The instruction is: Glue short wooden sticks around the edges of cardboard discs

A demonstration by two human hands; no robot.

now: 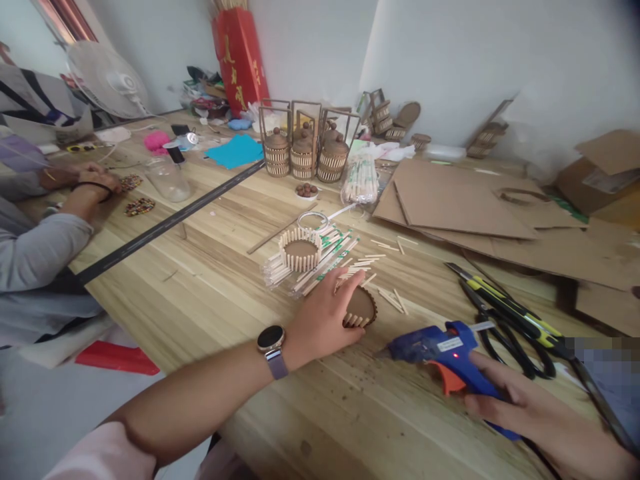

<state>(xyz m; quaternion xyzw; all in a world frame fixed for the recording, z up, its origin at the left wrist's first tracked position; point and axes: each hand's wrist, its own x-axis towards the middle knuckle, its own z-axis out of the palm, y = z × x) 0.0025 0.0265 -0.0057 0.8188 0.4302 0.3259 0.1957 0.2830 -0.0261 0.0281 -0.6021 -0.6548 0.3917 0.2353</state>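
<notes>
My left hand [317, 320] curves around the left side of a small round brown cardboard base [364, 303], thumb at the near edge and index finger at the far edge. A few short wooden pegs stand along the base's near rim. In my right hand [520, 400] is a blue hot glue gun [450, 350] with an orange trigger and a lit red light. Its nozzle points left, apart from the base. Short cut sticks [363, 263] lie scattered beyond my left hand. A finished ring of upright pegs [301, 252] on a brown base rests on wrapped sticks [325, 260].
Black scissors [500, 333] and a yellow-black utility knife [510, 303] lie right of the glue gun. Cardboard sheets [465, 200] cover the right back. Several small lidded baskets [303, 157] stand behind. At left, another person's hands [95, 180] are near beads [140, 207] and a glass jar [167, 180].
</notes>
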